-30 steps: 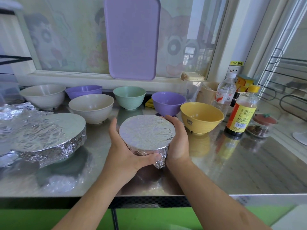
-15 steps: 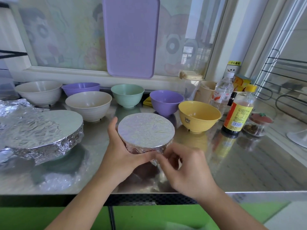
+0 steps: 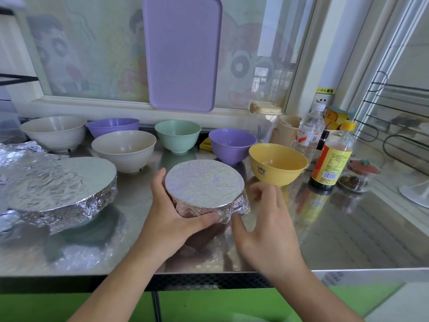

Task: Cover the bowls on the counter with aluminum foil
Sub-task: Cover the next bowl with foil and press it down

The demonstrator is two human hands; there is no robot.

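Your left hand [image 3: 173,217] grips the small round bowl wrapped in crinkled aluminium foil [image 3: 204,182], fingers curled round its far-left side and the thumb pressed on the foil skirt at the front; it sits near the front of the shiny steel bench [image 3: 348,240]. Your right hand [image 3: 267,226] hovers just beside the bowl's right flank, fingers loose and spread, holding nothing. The likeliest fault from here, as I judge it, is a tear: the skirt at the front right bunches in a ragged fold, and a hard pinch there could split the thin sheet or pull the flat top slack. A sideways shove could also slide the bowl on the slick steel. Mind the empty yellow plastic bowl [image 3: 277,163] close to your right fingers, and the dark sauce bottle with a yellow cap [image 3: 332,156] behind it. The large foil-covered dish [image 3: 58,189] lies well apart on the left. Open room is to the right front; the bench edge runs near your wrists.
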